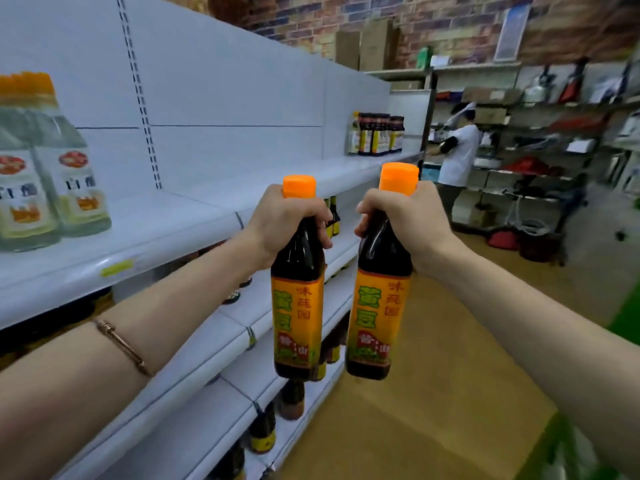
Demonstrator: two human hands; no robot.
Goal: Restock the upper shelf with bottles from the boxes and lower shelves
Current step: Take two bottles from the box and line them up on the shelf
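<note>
While my left grip (pixel 287 223) clenches one dark orange-capped glass sauce bottle (pixel 298 299) by its neck, my right grip (pixel 401 223) clenches its twin (pixel 379 306), both upright beside the white upper shelf (pixel 166 233).

clear bottles with orange caps and white labels (pixel 45 168): cut off by the left edge, blurred
dark bottles on the lower white shelves (pixel 263 431): mostly hidden under shelf boards
far wire racks (pixel 540 161): goods too blurred to tell
</note>
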